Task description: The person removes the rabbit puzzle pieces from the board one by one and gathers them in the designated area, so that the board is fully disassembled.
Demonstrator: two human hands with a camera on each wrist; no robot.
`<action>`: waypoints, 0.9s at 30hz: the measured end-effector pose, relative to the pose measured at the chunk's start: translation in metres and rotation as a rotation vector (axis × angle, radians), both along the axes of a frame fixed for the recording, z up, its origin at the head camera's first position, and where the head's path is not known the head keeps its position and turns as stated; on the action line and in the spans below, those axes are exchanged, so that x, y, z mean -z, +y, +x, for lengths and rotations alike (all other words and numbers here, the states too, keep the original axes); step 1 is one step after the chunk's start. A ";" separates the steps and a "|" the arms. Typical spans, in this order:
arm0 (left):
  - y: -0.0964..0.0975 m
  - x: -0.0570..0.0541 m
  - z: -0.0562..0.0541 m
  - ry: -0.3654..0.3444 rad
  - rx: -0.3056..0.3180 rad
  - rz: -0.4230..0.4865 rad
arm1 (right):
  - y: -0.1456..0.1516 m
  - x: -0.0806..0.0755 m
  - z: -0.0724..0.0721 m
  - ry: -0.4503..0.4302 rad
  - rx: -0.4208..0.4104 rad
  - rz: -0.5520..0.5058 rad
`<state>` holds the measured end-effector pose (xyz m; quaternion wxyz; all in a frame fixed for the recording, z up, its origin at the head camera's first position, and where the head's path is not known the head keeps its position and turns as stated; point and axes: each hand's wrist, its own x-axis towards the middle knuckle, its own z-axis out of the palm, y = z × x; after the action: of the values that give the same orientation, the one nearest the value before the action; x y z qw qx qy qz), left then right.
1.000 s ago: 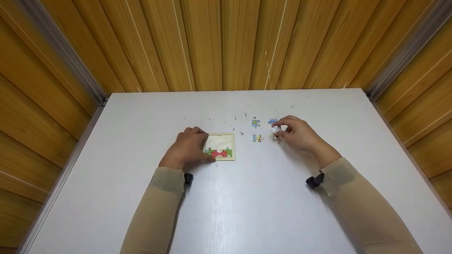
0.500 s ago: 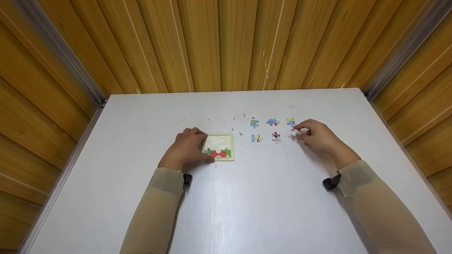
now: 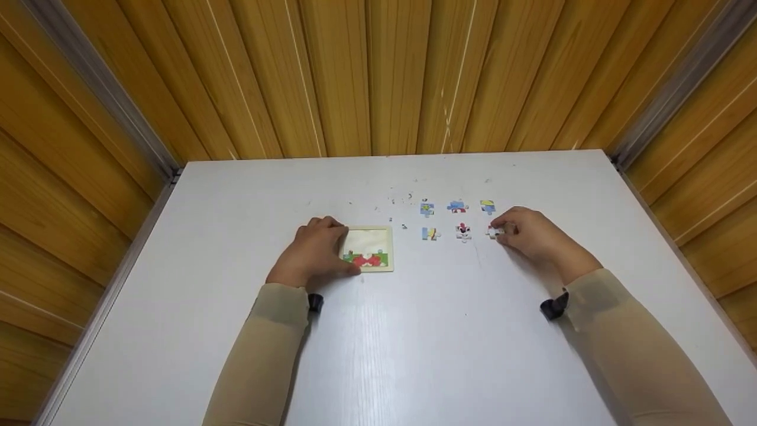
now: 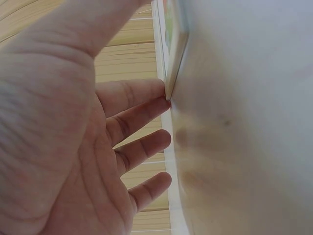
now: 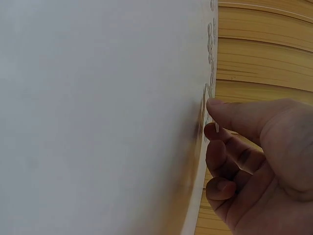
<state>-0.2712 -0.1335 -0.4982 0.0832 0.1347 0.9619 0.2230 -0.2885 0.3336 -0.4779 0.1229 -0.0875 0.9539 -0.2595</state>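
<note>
My left hand [image 3: 313, 251] holds a small square puzzle tray [image 3: 391, 251] across its left side, thumb at the near edge and index finger at the far edge. The tray's bottom row is filled with green and red pieces; its pale base shows above them. In the left wrist view the index fingertip meets a corner of the tray [image 4: 179, 56], the other fingers spread. To the right, my right hand [image 3: 535, 239] pinches a white and red puzzle piece [image 3: 492, 232] between thumb and fingers, low at the table. The fingers partly hide it.
Between tray and right hand lie several loose puzzle pieces in two rows, among them a blue and red piece [image 3: 457, 206], a blue and yellow piece [image 3: 487, 206] and a red and black piece [image 3: 463, 232]. Small crumbs dot the white table [image 3: 408, 355]. Wood-patterned panels [image 3: 378, 77] stand behind.
My right hand has gone right from the red and black piece to the white and red one, which has come nearer, below the blue and yellow piece. The left hand stays at the tray.
</note>
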 end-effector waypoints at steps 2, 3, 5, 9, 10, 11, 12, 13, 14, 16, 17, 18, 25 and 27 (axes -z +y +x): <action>0.000 0.000 0.000 0.003 0.005 -0.001 | 0.000 -0.001 0.000 -0.007 0.005 0.001; 0.000 0.001 -0.001 0.005 0.009 -0.004 | 0.000 -0.001 0.000 -0.010 0.007 0.002; 0.000 0.001 0.000 0.005 0.013 -0.001 | 0.001 -0.002 0.000 -0.007 0.004 0.011; 0.000 0.001 0.000 0.006 0.019 0.006 | 0.000 -0.003 0.000 0.009 -0.003 0.016; -0.001 0.001 0.000 0.009 0.024 0.003 | -0.001 -0.003 0.000 0.013 -0.005 0.017; -0.001 0.001 0.000 0.014 0.028 -0.001 | -0.002 -0.004 0.000 0.015 -0.006 0.017; -0.001 0.001 0.000 0.018 0.032 -0.003 | -0.003 -0.005 0.000 0.018 -0.008 0.016; -0.001 0.001 0.000 0.020 0.034 -0.004 | -0.004 -0.006 0.001 0.017 -0.009 0.016; -0.001 0.001 0.000 0.021 0.036 -0.007 | -0.006 -0.007 0.001 0.015 -0.011 0.014; -0.001 0.000 0.000 0.019 0.038 -0.011 | -0.009 -0.010 0.000 0.017 -0.015 0.010; -0.001 0.000 0.000 0.014 0.033 -0.007 | -0.011 -0.010 0.000 0.018 -0.014 0.006; -0.001 0.000 0.000 0.010 0.029 -0.004 | -0.013 -0.011 -0.001 0.022 -0.013 0.001; 0.001 -0.002 0.001 0.013 0.023 -0.006 | -0.031 -0.016 -0.003 0.078 0.014 -0.047; 0.001 -0.001 0.001 0.011 0.018 -0.003 | -0.040 -0.017 -0.003 0.096 0.012 -0.077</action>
<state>-0.2698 -0.1325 -0.4973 0.0801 0.1442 0.9614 0.2202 -0.2916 0.2936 -0.4612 0.0720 -0.0986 0.9485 -0.2922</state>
